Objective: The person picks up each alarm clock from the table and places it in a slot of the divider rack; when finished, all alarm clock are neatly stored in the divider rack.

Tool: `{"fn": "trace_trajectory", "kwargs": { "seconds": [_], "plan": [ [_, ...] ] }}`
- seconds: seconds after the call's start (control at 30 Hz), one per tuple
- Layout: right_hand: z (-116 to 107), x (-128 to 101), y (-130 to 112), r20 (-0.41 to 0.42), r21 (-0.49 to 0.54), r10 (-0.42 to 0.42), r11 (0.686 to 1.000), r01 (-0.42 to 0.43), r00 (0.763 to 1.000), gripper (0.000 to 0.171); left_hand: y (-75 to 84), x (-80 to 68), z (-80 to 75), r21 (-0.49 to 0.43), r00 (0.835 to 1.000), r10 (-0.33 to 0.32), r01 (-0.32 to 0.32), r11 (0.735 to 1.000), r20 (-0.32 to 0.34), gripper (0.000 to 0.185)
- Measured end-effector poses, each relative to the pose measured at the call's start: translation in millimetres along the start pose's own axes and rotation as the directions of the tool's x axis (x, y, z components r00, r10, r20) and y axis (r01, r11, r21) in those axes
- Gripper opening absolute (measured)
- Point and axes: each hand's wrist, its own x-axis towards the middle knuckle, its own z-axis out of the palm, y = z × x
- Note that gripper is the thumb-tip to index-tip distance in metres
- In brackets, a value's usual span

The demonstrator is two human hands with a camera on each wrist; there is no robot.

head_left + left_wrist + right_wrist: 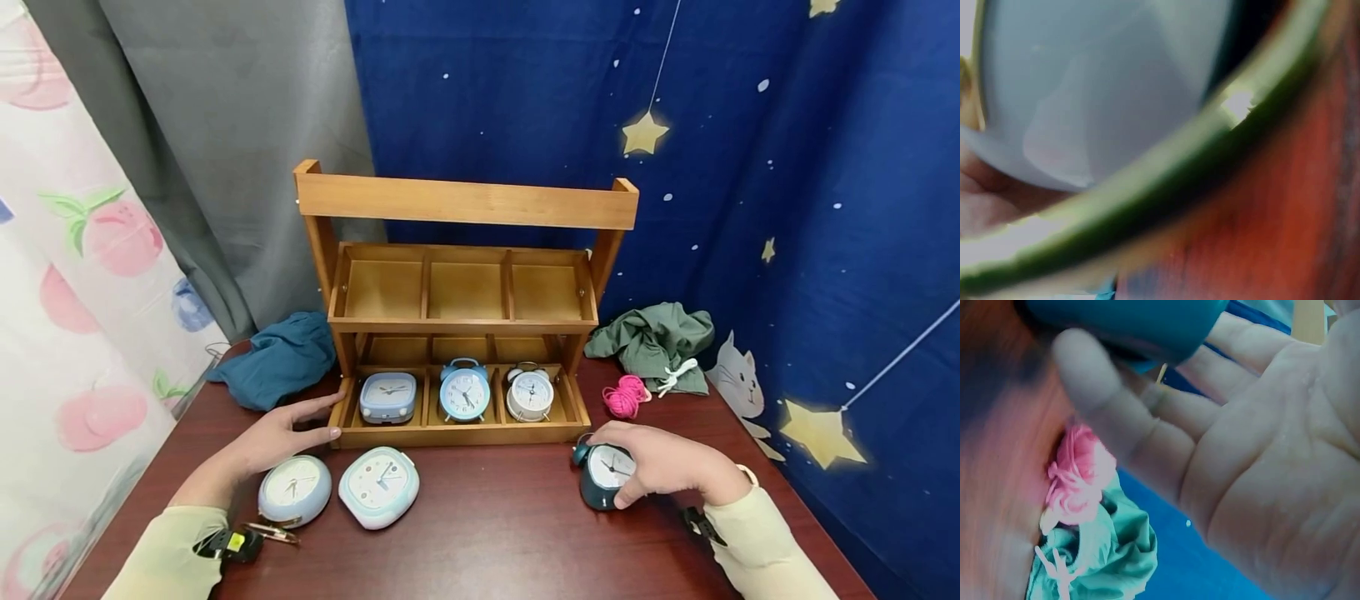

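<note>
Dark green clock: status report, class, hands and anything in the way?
Right hand grips dark green clock on table. Left hand open, touching wooden rack. Lower compartments full.

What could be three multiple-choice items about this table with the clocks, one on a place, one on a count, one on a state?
1. Where does the pink string lie?
A. right of the wooden shelf
B. in the upper tier
C. under the teal cloth

2. How many clocks sit in the lower tier?
A. one
B. three
C. five

3. What does the right hand do?
A. hangs idle
B. grips the dark green clock
C. pulls the curtain

Key: 1 A, the string lies on the table beside the shelf; 2 B, one per compartment; 3 B, fingers curl over it.
</note>
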Motion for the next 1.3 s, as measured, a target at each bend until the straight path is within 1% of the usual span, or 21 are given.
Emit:
{"fn": "trace_trajectory", "kwargs": {
  "seconds": [0.07, 0.13, 0.23, 0.33, 0.4, 0.53, 0.7, 0.8, 0.87, 1.0, 1.2, 1.3],
  "plan": [
    [5, 4, -1, 0.007, 0.003, -0.064, 0.998, 0.064, 0.998, 0.074, -0.1, -0.4, 0.1, 0.008, 1.000, 0.000, 0.000, 1.000, -0.004, 0.078],
    [11, 9, -4, 0.009, 0.006, -0.136, 0.991, 0.136, 0.991, 0.074, -0.2, -0.6, 0.1, 0.014, 1.000, 0.001, -0.001, 1.000, -0.006, 0.078],
    [21, 19, -10, -0.003, 0.027, -0.237, 0.971, 0.237, 0.971, 0.075, -0.8, -0.1, 0.3, 0.014, 1.000, 0.006, -0.006, 1.000, -0.005, 0.078],
    [32, 30, -17, -0.018, 0.043, -0.299, 0.953, 0.300, 0.954, 0.075, -1.7, 0.8, 0.2, 0.012, 1.000, 0.009, -0.009, 1.000, -0.004, 0.077],
    [39, 37, -22, -0.032, 0.034, -0.321, 0.946, 0.322, 0.946, 0.076, -2.1, 1.5, 0.0, 0.012, 1.000, 0.007, -0.007, 1.000, -0.005, 0.077],
    [49, 51, -34, -0.060, 0.000, -0.331, 0.943, 0.332, 0.942, 0.081, -2.4, 2.0, -0.1, 0.013, 1.000, 0.002, -0.002, 1.000, -0.001, 0.077],
    [50, 72, -54, -0.098, -0.077, -0.353, 0.935, 0.347, 0.930, 0.085, -1.5, 1.0, 0.0, 0.010, 1.000, 0.001, -0.001, 1.000, 0.000, 0.078],
    [43, 86, -69, -0.125, -0.109, -0.361, 0.931, 0.349, 0.924, 0.086, -0.7, 0.6, 0.3, 0.014, 1.000, 0.003, -0.003, 1.000, -0.003, 0.077],
    [34, 95, -81, -0.139, -0.143, -0.358, 0.930, 0.339, 0.923, 0.087, -0.6, 0.0, 0.1, 0.016, 1.000, 0.004, -0.004, 1.000, -0.007, 0.077],
    [12, 111, -106, -0.167, -0.206, -0.369, 0.920, 0.334, 0.914, 0.088, -0.3, -0.4, -0.1, 0.019, 1.000, 0.004, -0.004, 1.000, -0.009, 0.077],
    [-23, 136, -139, -0.229, -0.237, -0.429, 0.895, 0.377, 0.874, 0.086, 1.7, 0.1, 0.3, 0.014, 1.000, 0.008, -0.008, 1.000, -0.006, 0.077],
    [-41, 152, -154, -0.254, -0.281, -0.447, 0.883, 0.377, 0.857, 0.085, 2.2, -0.6, 0.3, 0.004, 1.000, 0.007, -0.007, 1.000, -0.005, 0.077]
  ]
}}
